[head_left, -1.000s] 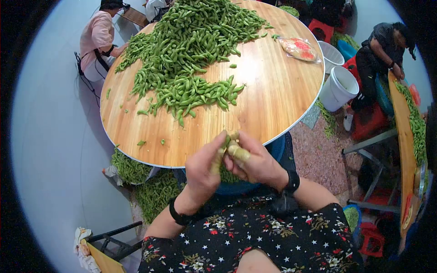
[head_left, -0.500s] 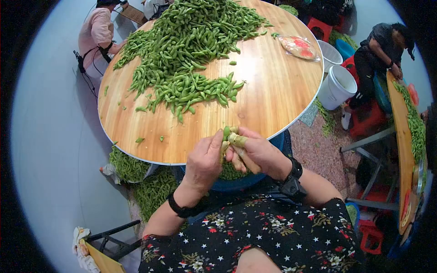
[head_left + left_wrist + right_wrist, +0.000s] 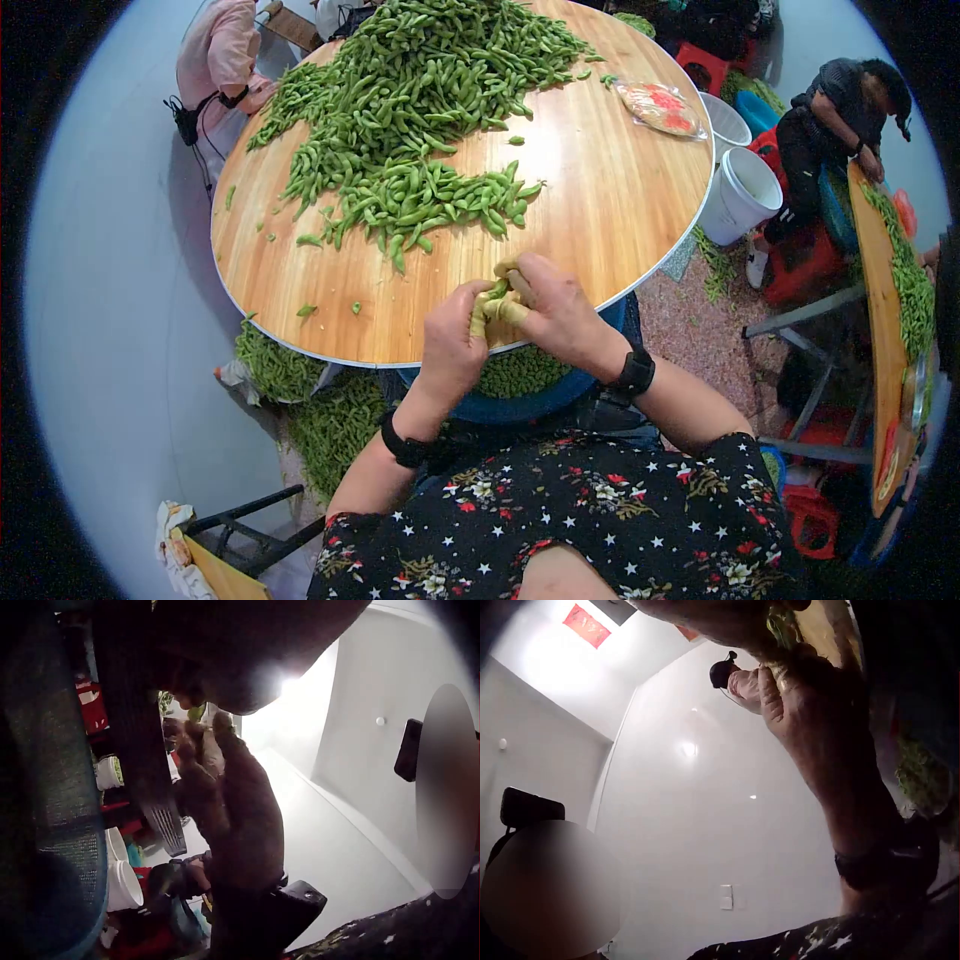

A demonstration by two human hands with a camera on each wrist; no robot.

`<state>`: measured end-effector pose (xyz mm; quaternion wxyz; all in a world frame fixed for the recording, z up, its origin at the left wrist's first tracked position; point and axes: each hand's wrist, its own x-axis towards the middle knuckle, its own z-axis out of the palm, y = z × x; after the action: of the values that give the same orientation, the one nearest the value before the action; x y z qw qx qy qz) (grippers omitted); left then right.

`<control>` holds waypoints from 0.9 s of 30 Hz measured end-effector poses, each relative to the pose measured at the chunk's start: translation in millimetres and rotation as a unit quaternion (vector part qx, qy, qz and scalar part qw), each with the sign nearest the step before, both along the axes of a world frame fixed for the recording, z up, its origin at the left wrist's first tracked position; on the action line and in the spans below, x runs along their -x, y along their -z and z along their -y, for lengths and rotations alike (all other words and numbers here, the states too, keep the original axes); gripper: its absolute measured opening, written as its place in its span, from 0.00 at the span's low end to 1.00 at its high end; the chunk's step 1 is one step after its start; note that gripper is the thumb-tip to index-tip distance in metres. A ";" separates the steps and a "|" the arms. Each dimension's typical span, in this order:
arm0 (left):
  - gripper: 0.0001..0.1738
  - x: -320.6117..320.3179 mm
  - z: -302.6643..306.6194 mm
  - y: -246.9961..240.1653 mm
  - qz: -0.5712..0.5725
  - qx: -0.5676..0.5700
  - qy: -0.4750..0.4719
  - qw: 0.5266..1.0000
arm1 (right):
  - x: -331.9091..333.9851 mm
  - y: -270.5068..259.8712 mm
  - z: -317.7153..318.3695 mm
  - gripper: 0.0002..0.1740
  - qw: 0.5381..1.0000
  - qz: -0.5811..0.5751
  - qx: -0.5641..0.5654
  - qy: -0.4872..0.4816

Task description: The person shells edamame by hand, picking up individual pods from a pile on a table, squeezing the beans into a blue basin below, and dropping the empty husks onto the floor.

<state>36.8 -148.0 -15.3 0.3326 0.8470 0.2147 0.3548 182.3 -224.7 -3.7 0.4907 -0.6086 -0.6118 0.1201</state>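
Just over the near edge of the round wooden table (image 3: 580,240), my two hands meet around a green soybean pod (image 3: 498,289). The left hand (image 3: 452,335) pinches it between thumb and forefinger. From the other side the right hand (image 3: 562,312) grips it with curled forefinger and thumb. Yellowish coverings wrap some of the fingertips. Much of the pod is hidden by the fingers. Beneath the hands, a blue tub (image 3: 590,385) holds shelled green beans (image 3: 522,372). A big heap of soybean pods (image 3: 420,90) covers the far part of the table.
A plastic-wrapped package (image 3: 660,108) lies at the table's right side. White buckets (image 3: 742,195) stand beyond that edge. More pods (image 3: 340,430) lie on the floor at left. One person (image 3: 225,55) is at the far left, another (image 3: 838,120) sits at a second table (image 3: 872,330).
The right hand has turned and risen, its forefinger now curling over the pod's top. The left hand stays close against it. The seated person at far left has shifted.
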 end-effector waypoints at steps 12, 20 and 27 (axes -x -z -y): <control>0.23 9.8 2.9 18.0 0.011 -0.074 0.045 0.996 | 0.5 13.0 -10.8 0.08 0.996 0.062 0.033 -0.061; 0.19 27.3 15.5 4.8 -0.002 -0.071 -0.004 0.997 | 2.4 10.1 -7.3 0.09 0.990 0.136 0.013 -0.020; 0.16 135.6 15.7 -40.1 -0.254 -0.106 -0.161 0.948 | -4.4 -9.4 36.1 0.07 0.956 0.136 0.114 -0.234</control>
<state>-98.8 -163.7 24.8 0.1138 0.8938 0.3864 0.1970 186.7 -260.8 5.7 0.2882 -0.5108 -0.7805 0.2164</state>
